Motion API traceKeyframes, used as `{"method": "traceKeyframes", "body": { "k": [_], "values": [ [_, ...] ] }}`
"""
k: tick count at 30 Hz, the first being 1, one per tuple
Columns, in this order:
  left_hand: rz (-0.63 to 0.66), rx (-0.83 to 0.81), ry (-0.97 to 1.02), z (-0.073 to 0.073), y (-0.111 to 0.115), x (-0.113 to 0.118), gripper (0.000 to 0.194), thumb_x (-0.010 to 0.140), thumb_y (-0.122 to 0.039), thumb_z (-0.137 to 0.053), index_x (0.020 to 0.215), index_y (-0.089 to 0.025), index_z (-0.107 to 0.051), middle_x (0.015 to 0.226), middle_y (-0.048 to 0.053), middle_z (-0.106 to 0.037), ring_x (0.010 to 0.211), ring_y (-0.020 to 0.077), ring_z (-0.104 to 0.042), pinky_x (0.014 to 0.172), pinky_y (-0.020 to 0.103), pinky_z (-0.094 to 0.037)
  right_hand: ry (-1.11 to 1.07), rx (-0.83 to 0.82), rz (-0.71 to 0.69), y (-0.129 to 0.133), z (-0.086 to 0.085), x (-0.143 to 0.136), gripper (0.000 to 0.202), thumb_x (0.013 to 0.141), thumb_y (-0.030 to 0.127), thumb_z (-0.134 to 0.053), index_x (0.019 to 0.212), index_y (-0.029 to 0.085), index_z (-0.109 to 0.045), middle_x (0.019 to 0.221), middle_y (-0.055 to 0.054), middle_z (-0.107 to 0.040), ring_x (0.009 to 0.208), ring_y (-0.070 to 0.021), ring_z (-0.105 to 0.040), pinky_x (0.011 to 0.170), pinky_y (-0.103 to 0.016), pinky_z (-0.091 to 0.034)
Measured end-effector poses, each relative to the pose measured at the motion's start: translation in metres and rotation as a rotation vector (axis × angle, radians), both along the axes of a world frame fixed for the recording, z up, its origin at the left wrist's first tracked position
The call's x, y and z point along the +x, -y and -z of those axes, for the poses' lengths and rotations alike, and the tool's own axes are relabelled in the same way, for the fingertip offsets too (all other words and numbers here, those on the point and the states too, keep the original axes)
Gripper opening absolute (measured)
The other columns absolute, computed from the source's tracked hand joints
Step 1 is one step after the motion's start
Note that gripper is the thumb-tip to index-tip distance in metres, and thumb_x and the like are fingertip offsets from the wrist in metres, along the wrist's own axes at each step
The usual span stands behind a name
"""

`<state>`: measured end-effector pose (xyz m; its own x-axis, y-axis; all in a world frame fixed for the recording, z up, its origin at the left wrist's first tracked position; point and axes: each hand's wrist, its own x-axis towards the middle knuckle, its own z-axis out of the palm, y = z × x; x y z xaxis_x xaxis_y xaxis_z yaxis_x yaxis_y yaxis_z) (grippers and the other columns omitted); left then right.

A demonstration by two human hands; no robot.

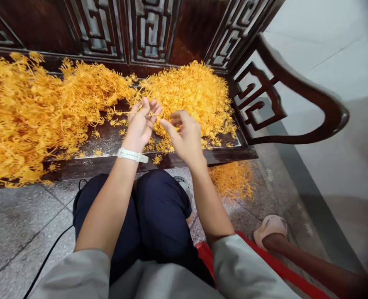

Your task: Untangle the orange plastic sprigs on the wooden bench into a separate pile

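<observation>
My left hand (142, 120), with a white band on its wrist, pinches a thin yellow-orange plastic flower sprig (125, 113) between thumb and fingers. The sprig's stem crosses the fingers, and its right end comes close to my right thumb. Just to the right, my right hand (185, 135) hovers with its fingers curled and its thumb apart from them; nothing shows in it. Behind the hands rises a heaped pile of small yellow plastic flower pieces (199, 93). On the left lies a larger, tangled heap of yellow sprigs (31, 112).
Both heaps rest on a dark carved wooden bench (92, 143) with a latticed back and a curved armrest (314, 97) at right. Orange stems (233, 179) lie on the floor below. Another person's slippered foot (271, 232) is at lower right, near a red strip (274, 265). A black cable (48, 257) runs at left.
</observation>
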<state>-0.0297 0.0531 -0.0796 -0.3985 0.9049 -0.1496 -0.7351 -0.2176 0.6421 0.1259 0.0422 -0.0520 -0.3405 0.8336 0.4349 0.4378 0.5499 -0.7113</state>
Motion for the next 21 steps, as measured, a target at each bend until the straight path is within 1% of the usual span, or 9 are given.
{"method": "traceKeyframes", "body": {
  "k": [2, 4, 6, 8, 11, 14, 16, 19, 21],
  "values": [
    [0.015, -0.017, -0.015, -0.003, 0.000, 0.006, 0.007, 0.104, -0.022, -0.072, 0.101, -0.020, -0.066, 0.103, 0.007, -0.079, 0.111, 0.0188, -0.076, 0.100, 0.030, -0.060, -0.090, -0.136, -0.051, 0.002, 0.017, -0.015, 0.041, 0.106, 0.060, -0.060, 0.097, 0.020, -0.063, 0.090, -0.004, -0.069, 0.082, -0.0183, -0.063, 0.082, -0.037, -0.052],
    [0.010, -0.024, -0.016, -0.006, 0.001, 0.010, 0.009, 0.104, -0.018, -0.069, 0.097, -0.020, -0.065, 0.099, 0.005, -0.076, 0.105, 0.0164, -0.076, 0.097, 0.027, -0.059, -0.166, -0.196, -0.039, 0.001, 0.030, -0.025, 0.040, 0.111, 0.055, -0.054, 0.089, 0.021, -0.058, 0.082, -0.001, -0.064, 0.073, -0.0151, -0.057, 0.073, -0.033, -0.047],
    [-0.014, -0.020, 0.032, -0.010, 0.003, 0.010, 0.016, 0.105, -0.010, -0.063, 0.092, -0.020, -0.061, 0.086, 0.001, -0.070, 0.084, 0.0097, -0.072, 0.085, 0.021, -0.058, -0.181, -0.189, -0.041, 0.005, 0.036, -0.028, 0.038, 0.113, 0.048, -0.050, 0.085, 0.022, -0.053, 0.077, 0.000, -0.060, 0.070, -0.0146, -0.053, 0.070, -0.032, -0.043],
    [-0.027, -0.044, 0.125, -0.015, 0.004, 0.003, 0.029, 0.105, 0.002, -0.050, 0.087, -0.020, -0.055, 0.072, -0.004, -0.060, 0.060, 0.0039, -0.058, 0.066, 0.015, -0.051, -0.139, -0.151, -0.117, 0.019, 0.032, -0.025, 0.035, 0.113, 0.042, -0.051, 0.084, 0.022, -0.053, 0.076, 0.000, -0.059, 0.072, -0.0158, -0.054, 0.072, -0.032, -0.042],
    [-0.045, -0.107, 0.177, -0.019, 0.003, -0.013, 0.039, 0.103, 0.010, -0.038, 0.084, -0.021, -0.050, 0.065, -0.006, -0.050, 0.044, 0.0040, -0.035, 0.046, 0.017, -0.036, -0.127, -0.124, -0.386, 0.062, 0.017, -0.014, 0.028, 0.111, 0.023, -0.051, 0.084, 0.021, -0.059, 0.081, -0.002, -0.067, 0.080, -0.0178, -0.059, 0.078, -0.033, -0.044],
    [-0.153, -0.140, 0.136, -0.019, -0.003, -0.032, 0.037, 0.106, 0.006, -0.038, 0.086, -0.023, -0.050, 0.064, -0.006, -0.048, 0.043, 0.0063, -0.030, 0.042, 0.019, -0.032, -0.218, -0.157, -0.780, 0.108, 0.003, -0.002, 0.027, 0.107, 0.008, -0.047, 0.093, 0.019, -0.067, 0.091, -0.003, -0.077, 0.085, -0.0158, -0.065, 0.085, -0.032, -0.049],
    [-0.202, -0.135, 0.145, -0.018, -0.008, -0.043, 0.037, 0.108, 0.004, -0.038, 0.085, -0.023, -0.048, 0.064, -0.006, -0.047, 0.043, 0.0061, -0.030, 0.042, 0.018, -0.032, -0.257, -0.223, -1.008, 0.127, -0.004, 0.005, 0.023, 0.111, 0.012, -0.049, 0.100, 0.017, -0.069, 0.097, -0.004, -0.081, 0.086, -0.0134, -0.069, 0.088, -0.031, -0.052],
    [-0.168, -0.072, 0.147, -0.020, -0.008, -0.051, 0.033, 0.112, -0.005, -0.044, 0.085, -0.022, -0.051, 0.068, -0.006, -0.053, 0.045, 0.0040, -0.037, 0.046, 0.015, -0.035, -0.388, -0.375, -1.215, 0.125, -0.025, 0.018, 0.016, 0.110, 0.025, -0.062, 0.101, 0.015, -0.071, 0.095, -0.007, -0.081, 0.084, -0.0119, -0.073, 0.083, -0.027, -0.057],
    [-0.131, -0.058, 0.138, -0.026, -0.002, -0.050, 0.029, 0.113, -0.012, -0.050, 0.086, -0.020, -0.055, 0.070, -0.005, -0.056, 0.048, 0.0026, -0.042, 0.048, 0.013, -0.038, -0.475, -0.428, -1.144, 0.108, -0.059, 0.033, 0.014, 0.106, 0.028, -0.069, 0.101, 0.015, -0.072, 0.092, -0.007, -0.079, 0.075, -0.0120, -0.073, 0.073, -0.026, -0.059]
  ]
}}
